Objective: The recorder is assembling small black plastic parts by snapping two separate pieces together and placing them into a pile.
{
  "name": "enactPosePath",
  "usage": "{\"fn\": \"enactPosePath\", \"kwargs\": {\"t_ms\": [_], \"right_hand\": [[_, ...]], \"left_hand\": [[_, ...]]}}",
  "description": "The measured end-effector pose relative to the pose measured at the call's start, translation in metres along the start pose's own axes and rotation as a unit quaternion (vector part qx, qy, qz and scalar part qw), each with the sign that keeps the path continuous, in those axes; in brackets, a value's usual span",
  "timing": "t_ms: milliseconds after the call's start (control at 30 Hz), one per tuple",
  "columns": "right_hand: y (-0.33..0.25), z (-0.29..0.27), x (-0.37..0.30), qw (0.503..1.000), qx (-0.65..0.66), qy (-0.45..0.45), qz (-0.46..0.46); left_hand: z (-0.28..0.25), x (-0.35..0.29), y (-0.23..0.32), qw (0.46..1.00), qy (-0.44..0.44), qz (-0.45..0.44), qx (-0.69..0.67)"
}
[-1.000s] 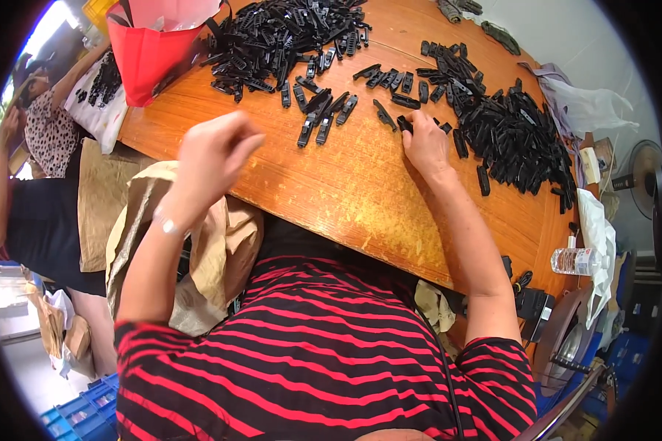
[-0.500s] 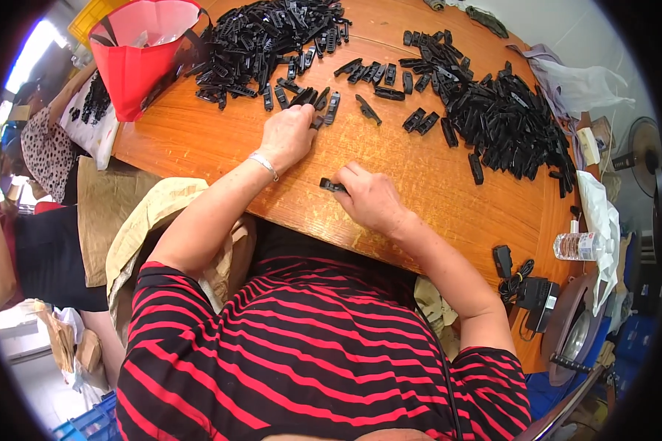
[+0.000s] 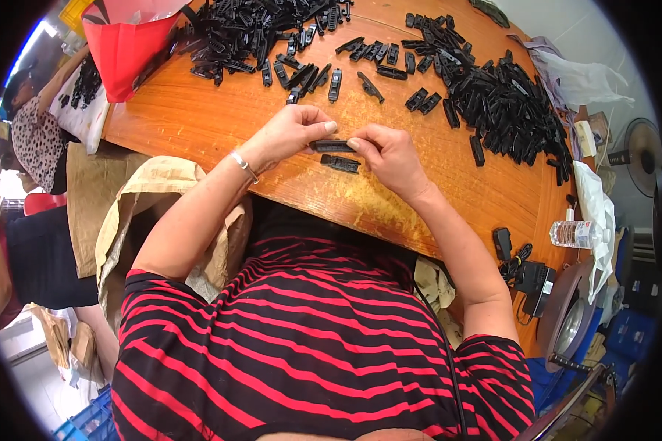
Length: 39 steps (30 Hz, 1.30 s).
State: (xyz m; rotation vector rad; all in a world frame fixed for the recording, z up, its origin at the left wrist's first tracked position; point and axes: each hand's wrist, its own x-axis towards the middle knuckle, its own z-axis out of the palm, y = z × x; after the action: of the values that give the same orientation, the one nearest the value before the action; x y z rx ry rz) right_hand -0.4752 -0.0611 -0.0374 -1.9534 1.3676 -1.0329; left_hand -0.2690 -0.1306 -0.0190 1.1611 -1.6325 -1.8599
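Observation:
Close to the table's near edge, a slim black plastic part [image 3: 331, 146] spans the gap between my two hands. My left hand [image 3: 290, 137] pinches its left end, and my right hand [image 3: 391, 156] has thumb and forefinger closed on the right end. Just below it, a second black plastic part [image 3: 340, 163] lies flat on the wooden table. Several loose parts, one of them a long piece [image 3: 335, 85], lie a little beyond my hands. The fingers hide both ends of the held part.
A big heap of black parts [image 3: 235, 37] is at the far left beside a red bag [image 3: 129, 51]; another heap [image 3: 504, 117] spreads on the right. A power adapter [image 3: 535, 279] and a plastic bottle [image 3: 572, 234] sit at the right edge. Another person [image 3: 33, 136] is at the left.
My left hand has come back from the loose parts toward my right hand, and both now grip one part. My right hand has moved up slightly; a part now lies below the hands.

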Motion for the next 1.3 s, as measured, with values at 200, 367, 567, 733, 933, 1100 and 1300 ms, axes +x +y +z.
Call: {"fn": "enactPosePath", "kwargs": {"t_ms": [200,367,567,733,933,1100,1300], "right_hand": [[-0.010,0.006,-0.023,0.945,0.185,-0.047,0.266],[-0.011,0.013,-0.024,0.938,0.199,-0.041,0.281],[-0.010,0.019,-0.022,0.937,0.169,-0.064,0.300],[-0.008,0.018,-0.014,0.943,0.108,-0.088,0.301],[-0.004,0.011,-0.009,0.958,-0.061,-0.119,0.252],[-0.007,0.012,-0.010,0.956,-0.066,-0.121,0.258],[-0.018,-0.002,-0.020,0.932,0.109,-0.129,0.320]], "left_hand": [[0.007,-0.014,-0.017,0.996,-0.002,-0.005,0.091],[0.011,-0.009,-0.020,0.991,0.018,0.001,0.131],[0.008,0.001,-0.034,0.981,0.052,0.004,0.184],[0.007,0.004,-0.038,0.976,0.060,0.010,0.210],[0.015,-0.002,-0.036,0.937,0.075,0.107,0.323],[0.016,-0.001,-0.045,0.953,0.084,0.081,0.281],[0.013,-0.049,0.003,0.933,0.074,0.086,0.341]]}}
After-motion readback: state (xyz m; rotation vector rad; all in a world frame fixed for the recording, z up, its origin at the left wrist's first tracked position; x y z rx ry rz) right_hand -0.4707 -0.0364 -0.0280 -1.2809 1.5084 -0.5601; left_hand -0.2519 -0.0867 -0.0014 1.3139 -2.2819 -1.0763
